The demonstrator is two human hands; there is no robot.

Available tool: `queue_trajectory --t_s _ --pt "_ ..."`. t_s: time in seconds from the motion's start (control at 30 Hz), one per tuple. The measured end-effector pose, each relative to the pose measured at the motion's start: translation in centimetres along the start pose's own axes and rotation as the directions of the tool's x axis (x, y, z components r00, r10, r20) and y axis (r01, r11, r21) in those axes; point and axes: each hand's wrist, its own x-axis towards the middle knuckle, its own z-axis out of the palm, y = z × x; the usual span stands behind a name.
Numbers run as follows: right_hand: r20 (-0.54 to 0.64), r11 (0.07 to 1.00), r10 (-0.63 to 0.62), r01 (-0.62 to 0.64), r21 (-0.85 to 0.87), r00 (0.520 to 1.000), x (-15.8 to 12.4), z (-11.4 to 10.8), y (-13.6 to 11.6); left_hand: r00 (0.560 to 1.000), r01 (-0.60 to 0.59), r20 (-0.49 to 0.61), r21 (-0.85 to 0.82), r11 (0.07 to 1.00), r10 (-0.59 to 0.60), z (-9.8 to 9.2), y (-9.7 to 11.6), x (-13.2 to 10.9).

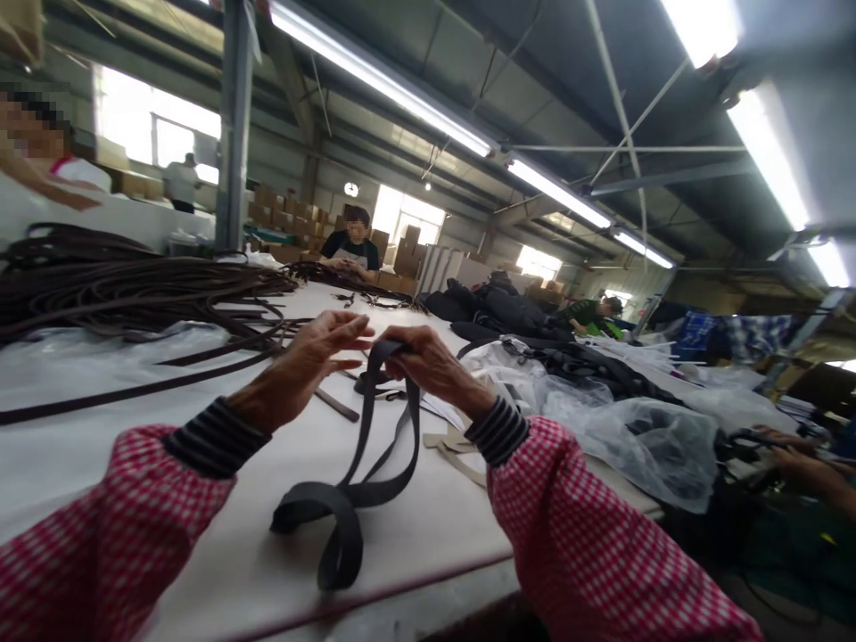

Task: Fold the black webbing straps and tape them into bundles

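Observation:
A dark webbing strap (348, 499) hangs from my right hand (434, 366) and loops down onto the white table (281, 464). My right hand grips the strap's upper fold with its fingers curled over it. My left hand (314, 357) is just to the left, fingers stretched toward the fold, fingertips touching or nearly touching the strap. Both arms wear red-checked sleeves with striped cuffs.
A big pile of dark straps (127, 285) covers the table's far left. Clear plastic bags (642, 437) and dark goods lie to the right. A person (351, 241) sits at the far end, another person's hand (802, 464) is at the right edge, and others work nearby.

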Motion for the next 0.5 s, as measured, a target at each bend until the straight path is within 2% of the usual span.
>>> queue_trajectory --t_s 0.03,0.1,0.17,0.27,0.37,0.43,0.5 --pt "-0.031 0.994 -0.044 0.041 -0.097 0.999 0.2 -0.7 -0.6 0.992 0.031 0.125 -0.048 0.998 -0.025 0.4 -0.2 -0.3" --pt "-0.015 0.955 -0.136 0.127 -0.268 0.991 0.5 -1.7 -2.1 0.945 0.115 0.319 -0.124 0.986 -0.070 1.4 -0.3 -1.1" --pt "0.067 0.909 -0.201 0.212 -0.358 0.977 0.8 -2.1 -3.6 0.910 0.165 0.404 -0.137 0.977 -0.097 1.8 -0.2 -1.7" --pt "0.157 0.851 -0.224 0.272 -0.448 0.962 0.7 -2.8 -5.2 0.911 0.142 0.397 -0.051 0.988 -0.111 1.2 0.3 -1.8" --pt "0.234 0.857 -0.113 0.214 -0.470 0.966 -0.5 -4.4 -6.1 0.925 0.119 0.349 0.107 0.987 -0.150 0.3 1.5 -1.6" --pt "0.307 0.921 -0.004 0.123 -0.370 0.952 -1.9 -6.0 -6.6 0.915 0.104 0.366 0.189 0.976 -0.169 0.6 2.4 -1.7" --pt "0.384 0.978 0.078 0.004 -0.208 0.920 -3.4 -7.5 -6.8 0.882 0.099 0.432 0.223 0.970 -0.189 1.5 3.0 -2.2"
